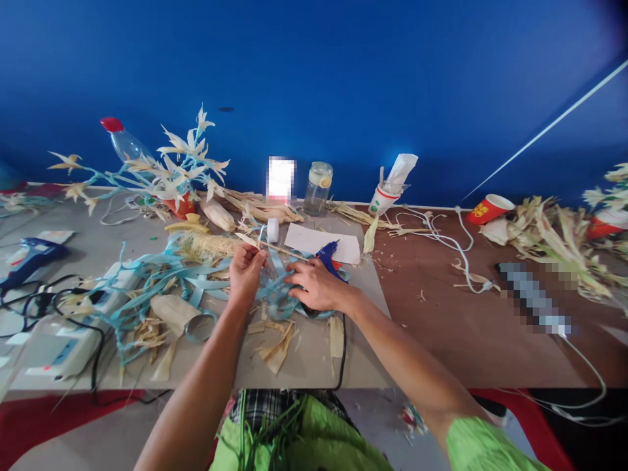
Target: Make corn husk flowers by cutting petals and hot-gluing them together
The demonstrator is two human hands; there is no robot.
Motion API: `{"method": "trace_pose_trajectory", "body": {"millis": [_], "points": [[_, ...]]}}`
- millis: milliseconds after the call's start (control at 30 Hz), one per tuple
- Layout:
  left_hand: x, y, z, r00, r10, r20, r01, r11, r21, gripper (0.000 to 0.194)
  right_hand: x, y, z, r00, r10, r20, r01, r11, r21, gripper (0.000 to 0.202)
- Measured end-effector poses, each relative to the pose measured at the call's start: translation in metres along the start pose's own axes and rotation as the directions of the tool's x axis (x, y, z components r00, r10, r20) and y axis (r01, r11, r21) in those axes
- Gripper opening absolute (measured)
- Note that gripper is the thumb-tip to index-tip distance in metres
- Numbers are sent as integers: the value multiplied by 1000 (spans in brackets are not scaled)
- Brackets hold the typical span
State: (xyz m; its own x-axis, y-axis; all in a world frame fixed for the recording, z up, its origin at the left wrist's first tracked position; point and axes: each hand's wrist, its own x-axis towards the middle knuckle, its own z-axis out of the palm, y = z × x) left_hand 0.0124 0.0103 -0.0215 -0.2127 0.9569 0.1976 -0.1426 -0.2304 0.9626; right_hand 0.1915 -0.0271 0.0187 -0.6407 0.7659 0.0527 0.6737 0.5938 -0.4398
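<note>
My left hand [246, 269] is closed in a pinch on a thin stem with pale corn husk [250, 241] at its tip. Fingers spread and pointing left, my right hand [318, 285] is over light blue ribbon [279, 304]. Right behind it lies a blue glue gun [327, 252], partly hidden; whether the hand touches it I cannot tell. A black cord [343, 356] runs from under that hand to the table's front edge. To the left are tangled blue strips [142, 288] and a roll of tape [200, 327].
Husk flowers on blue stems [189, 154] stand at the back left. Behind my hands are a white card [314, 239], a glass jar [318, 190] and a paper cup [383, 200]. A power strip [73, 343] lies left; a phone [530, 297] and dried husks [544, 229] lie right.
</note>
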Motion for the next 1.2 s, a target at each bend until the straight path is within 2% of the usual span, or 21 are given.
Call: {"method": "trace_pose_trajectory", "body": {"millis": [100,200,300,500,733,833,933,1033,1200], "points": [[-1,2,0,1000,-28,3,28,999,27,16,0,4,-5,983,25,-180,-6,994,107,29],[-2,3,1,999,-36,-2,36,999,40,14,3,11,-13,916,153,-370,-76,974,214,26],[-2,4,1,999,-38,12,38,998,56,13,4,15,-19,863,253,-437,-127,946,298,21],[-3,2,0,1000,15,1,-15,995,99,10,3,14,-16,855,316,-410,-155,912,380,16],[2,1,-4,993,32,-111,-26,998,50,13,14,18,-16,842,377,-385,-269,913,307,34],[3,0,-5,993,19,-118,-12,998,61,13,34,23,-15,808,395,-437,-314,916,250,31],[3,0,-5,994,3,-106,5,998,69,12,61,26,-12,810,443,-385,-394,897,202,33],[3,0,-6,995,-8,-103,16,997,75,12,88,22,-7,817,472,-331,-446,881,156,45],[4,-2,-7,993,-17,-116,26,997,77,13,122,19,2,788,512,-342,-526,849,60,71]]}}
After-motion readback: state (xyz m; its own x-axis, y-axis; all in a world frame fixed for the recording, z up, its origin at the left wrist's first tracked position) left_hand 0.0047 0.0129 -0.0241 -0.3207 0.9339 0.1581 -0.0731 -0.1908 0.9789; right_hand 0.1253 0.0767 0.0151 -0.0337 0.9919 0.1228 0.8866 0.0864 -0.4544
